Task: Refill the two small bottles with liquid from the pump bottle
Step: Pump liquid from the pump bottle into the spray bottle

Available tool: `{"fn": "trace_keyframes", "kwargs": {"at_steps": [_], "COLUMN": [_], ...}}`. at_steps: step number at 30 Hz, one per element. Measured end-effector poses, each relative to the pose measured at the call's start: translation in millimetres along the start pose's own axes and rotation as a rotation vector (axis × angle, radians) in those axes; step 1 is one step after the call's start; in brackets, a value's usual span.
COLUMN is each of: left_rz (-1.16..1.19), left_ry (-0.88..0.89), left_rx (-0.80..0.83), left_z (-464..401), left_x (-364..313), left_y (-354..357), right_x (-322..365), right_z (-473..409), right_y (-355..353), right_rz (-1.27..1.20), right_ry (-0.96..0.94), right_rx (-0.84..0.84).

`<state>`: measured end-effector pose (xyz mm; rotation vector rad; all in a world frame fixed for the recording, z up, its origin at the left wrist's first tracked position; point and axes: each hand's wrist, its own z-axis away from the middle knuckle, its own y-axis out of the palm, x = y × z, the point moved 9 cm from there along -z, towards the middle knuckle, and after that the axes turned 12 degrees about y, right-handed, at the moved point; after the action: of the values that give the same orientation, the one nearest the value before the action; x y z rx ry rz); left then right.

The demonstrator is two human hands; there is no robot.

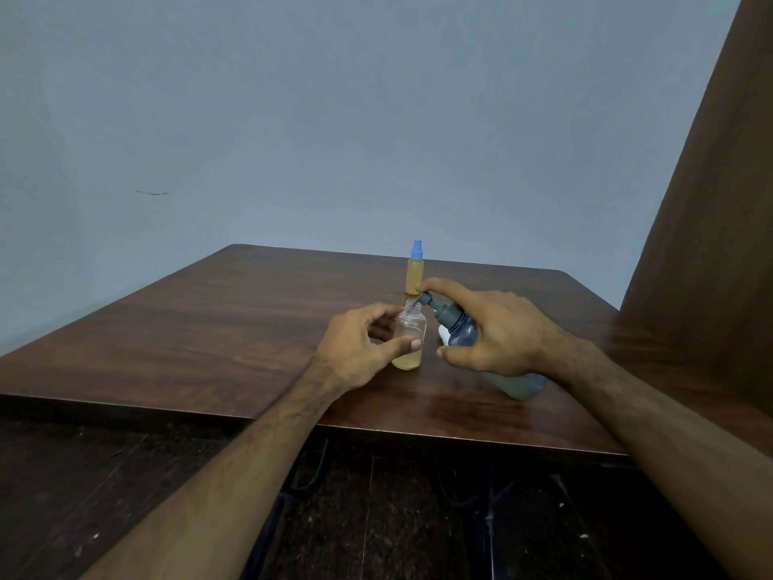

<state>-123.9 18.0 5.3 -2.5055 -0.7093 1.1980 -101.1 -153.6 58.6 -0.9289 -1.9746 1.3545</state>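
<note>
At frame centre, the left hand (359, 349) pinches the uncapped small bottle (409, 341) upright on the counter (209, 328). The right hand (497, 332) grips the pump bottle (468, 332), tilted leftward, its nozzle (420, 301) touching the open neck, forefinger on the pump. The capped bottle (415, 272) stands just behind.

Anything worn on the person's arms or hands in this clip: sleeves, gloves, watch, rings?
Nothing visible. Both forearms are bare up to the frame edge, with no sleeves in view. The left hand and right hand are gloveless, and no watch, bracelet or ring shows.
</note>
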Motion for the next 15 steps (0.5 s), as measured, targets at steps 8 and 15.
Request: {"fn": "trace_keyframes", "kwargs": {"at_steps": [8,15], "left_rz": [-0.021,0.012], "left_ry": [0.013,0.001], "left_rx": [0.031,0.011], "left_z": [0,0], "left_x": [-1,1], "left_y": [2,0], "right_x": [4,-3], "right_z": [-11,-9], "right_y": [0,0], "right_rz": [-0.077,-0.119], "right_ry": [0.039,0.060], "right_rx": [-0.047,-0.030]}}
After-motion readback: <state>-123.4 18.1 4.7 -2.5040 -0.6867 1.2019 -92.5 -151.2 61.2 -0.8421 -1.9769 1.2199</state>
